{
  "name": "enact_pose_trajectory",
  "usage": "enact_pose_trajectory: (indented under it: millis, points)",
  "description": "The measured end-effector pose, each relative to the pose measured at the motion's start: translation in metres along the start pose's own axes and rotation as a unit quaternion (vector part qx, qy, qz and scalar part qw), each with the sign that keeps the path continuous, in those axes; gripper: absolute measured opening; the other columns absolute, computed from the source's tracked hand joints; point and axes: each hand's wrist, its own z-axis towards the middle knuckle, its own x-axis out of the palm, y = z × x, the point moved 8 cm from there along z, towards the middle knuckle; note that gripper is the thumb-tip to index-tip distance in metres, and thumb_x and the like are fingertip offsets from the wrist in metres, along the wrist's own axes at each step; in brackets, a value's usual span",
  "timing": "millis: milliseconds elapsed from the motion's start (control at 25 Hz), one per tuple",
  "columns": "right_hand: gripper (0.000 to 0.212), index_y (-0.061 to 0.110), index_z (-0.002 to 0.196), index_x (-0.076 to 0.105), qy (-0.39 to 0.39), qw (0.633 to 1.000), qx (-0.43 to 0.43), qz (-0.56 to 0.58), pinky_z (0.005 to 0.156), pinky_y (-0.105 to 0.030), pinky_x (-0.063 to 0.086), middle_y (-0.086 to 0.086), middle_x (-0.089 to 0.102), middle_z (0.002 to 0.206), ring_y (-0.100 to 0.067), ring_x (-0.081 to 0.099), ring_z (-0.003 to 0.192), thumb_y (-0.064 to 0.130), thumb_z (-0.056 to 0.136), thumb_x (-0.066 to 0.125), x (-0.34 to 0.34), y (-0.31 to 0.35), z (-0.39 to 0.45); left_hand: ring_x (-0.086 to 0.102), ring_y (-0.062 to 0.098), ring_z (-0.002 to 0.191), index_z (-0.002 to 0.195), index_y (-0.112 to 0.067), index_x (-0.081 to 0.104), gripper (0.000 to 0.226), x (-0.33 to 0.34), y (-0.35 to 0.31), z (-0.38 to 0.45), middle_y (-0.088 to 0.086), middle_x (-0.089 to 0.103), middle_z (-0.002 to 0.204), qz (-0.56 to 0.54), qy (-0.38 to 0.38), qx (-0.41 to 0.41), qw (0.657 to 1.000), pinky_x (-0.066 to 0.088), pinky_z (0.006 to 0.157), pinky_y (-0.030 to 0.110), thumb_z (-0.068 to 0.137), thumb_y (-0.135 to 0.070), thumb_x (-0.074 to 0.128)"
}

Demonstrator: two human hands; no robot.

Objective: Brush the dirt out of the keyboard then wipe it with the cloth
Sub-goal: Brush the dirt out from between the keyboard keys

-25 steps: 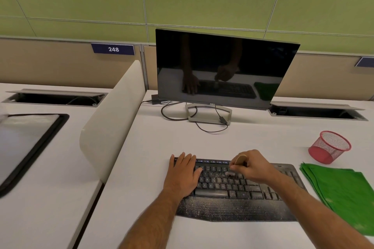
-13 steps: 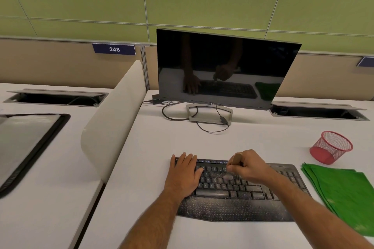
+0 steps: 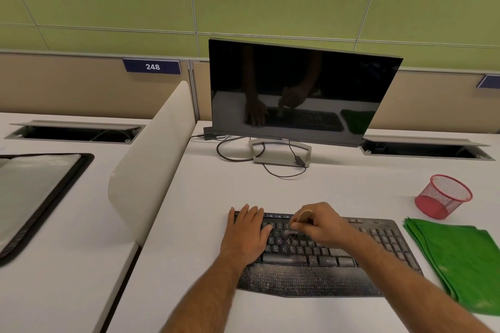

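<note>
Black keyboard (image 3: 324,265), wrist rest dust-speckled, under your flat, open-fingered left hand (image 3: 247,235), your right hand (image 3: 319,227) gripping wooden brush (image 3: 304,216), bristles on keys

Both forearms reach forward side by side. The left hand (image 3: 247,232) lies flat, palm down, fingers straight and together. The right hand (image 3: 320,224) is curled, fingertips pinched downward, wrist slightly raised.

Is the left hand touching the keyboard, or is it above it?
Touching. The head view shows the left hand lying flat on the left end of the keyboard, with no gap visible.
</note>
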Motion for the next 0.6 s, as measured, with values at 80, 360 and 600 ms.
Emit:
enact_pose_trajectory:
  millis: [80, 360, 600]
  points:
    - [0.007, 0.022, 0.083, 0.076, 0.022, 1.0, 0.0, 0.009, 0.069, -0.018, 0.051, 0.013, 0.071, 0.079, 0.0, 0.065, 0.075, 0.022, 0.087, 0.071, 0.004, 0.003, -0.002, 0.008, 0.019, 0.152, 0.157, -0.021, 0.022, 0.061, -0.001, 0.0, -0.001, -0.001, 0.021, 0.164, -0.001, -0.001, 0.0, 1.0, -0.004, 0.123, 0.048, 0.105, -0.053, 0.02]
    - [0.006, 0.023, 0.085, 0.076, 0.017, 1.0, -0.004, 0.005, 0.077, -0.025, 0.054, 0.01, 0.072, 0.085, -0.004, 0.065, 0.081, 0.025, 0.088, 0.07, 0.006, 0.008, 0.002, 0.008, 0.02, 0.152, 0.156, -0.021, 0.022, 0.061, -0.001, -0.001, 0.0, -0.001, 0.022, 0.164, 0.002, -0.002, 0.001, 1.0, -0.003, 0.123, 0.048, 0.105, -0.053, 0.02]
    - [0.019, 0.026, 0.072, 0.072, -0.062, 0.997, 0.028, 0.034, 0.057, -0.03, 0.051, 0.005, 0.071, 0.072, -0.008, 0.061, 0.059, 0.023, 0.09, 0.066, -0.013, 0.007, 0.001, 0.009, 0.02, 0.152, 0.156, -0.021, 0.023, 0.061, -0.001, 0.0, 0.0, -0.001, 0.023, 0.163, -0.001, -0.005, 0.002, 1.0, -0.003, 0.123, 0.048, 0.105, -0.053, 0.02]
